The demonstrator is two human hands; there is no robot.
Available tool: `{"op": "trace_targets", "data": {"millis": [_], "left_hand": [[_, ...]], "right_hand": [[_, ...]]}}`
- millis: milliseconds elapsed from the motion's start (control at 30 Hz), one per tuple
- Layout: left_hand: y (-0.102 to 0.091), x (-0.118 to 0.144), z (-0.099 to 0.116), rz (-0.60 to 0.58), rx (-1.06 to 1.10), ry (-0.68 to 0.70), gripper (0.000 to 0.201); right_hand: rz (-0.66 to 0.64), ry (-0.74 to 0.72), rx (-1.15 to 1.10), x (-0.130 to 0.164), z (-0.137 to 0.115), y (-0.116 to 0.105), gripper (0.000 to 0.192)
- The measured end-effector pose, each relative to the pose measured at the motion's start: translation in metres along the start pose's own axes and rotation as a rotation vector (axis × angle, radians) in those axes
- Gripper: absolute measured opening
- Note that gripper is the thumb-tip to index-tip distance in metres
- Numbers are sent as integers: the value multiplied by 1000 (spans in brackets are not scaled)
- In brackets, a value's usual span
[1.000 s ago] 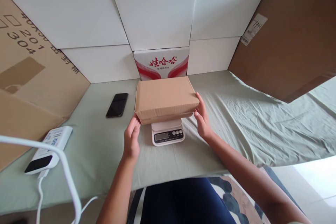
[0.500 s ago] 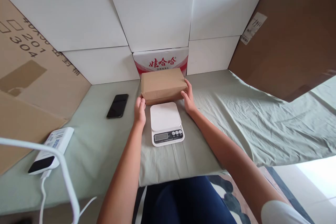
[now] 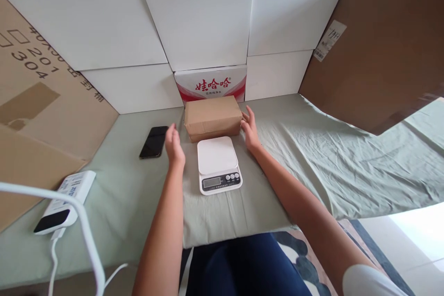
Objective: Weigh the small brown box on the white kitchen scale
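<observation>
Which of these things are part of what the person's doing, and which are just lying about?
Seemingly part of the job:
small cardboard box, right hand at its right end, left hand open and apart from it
digital scale, just in front of the box

Seemingly just lying about:
black smartphone, beside the left hand
white device with cable
left brown carton, right brown carton

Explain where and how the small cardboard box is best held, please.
Probably by its two short ends, pressed from left and right: the small cardboard box is wide, with the white scale close in front and the red-printed carton behind it.
</observation>
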State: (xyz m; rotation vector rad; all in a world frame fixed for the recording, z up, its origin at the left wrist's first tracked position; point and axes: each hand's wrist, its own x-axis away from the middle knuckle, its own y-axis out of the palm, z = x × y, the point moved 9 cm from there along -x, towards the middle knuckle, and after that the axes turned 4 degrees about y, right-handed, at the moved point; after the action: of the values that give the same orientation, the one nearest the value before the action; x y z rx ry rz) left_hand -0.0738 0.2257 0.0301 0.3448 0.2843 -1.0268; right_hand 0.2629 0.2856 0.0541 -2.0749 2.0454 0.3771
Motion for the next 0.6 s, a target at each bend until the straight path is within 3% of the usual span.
{"op": "trace_targets", "data": {"millis": [100,200,300,600], "left_hand": [[-36,-11,1,160,33,-44,64],[-44,-14,0,166,45,-78,63],[-35,-11,-3,135,49,-94,67],[20,12,-10,-81,82,-180,76]], "right_hand": [[109,27,9,-2,7,-32,79],[141,11,51,-2,9,-48,77],[120,6,77,0,10,-43,77],[-96,0,39,15,-3,6,84]]}}
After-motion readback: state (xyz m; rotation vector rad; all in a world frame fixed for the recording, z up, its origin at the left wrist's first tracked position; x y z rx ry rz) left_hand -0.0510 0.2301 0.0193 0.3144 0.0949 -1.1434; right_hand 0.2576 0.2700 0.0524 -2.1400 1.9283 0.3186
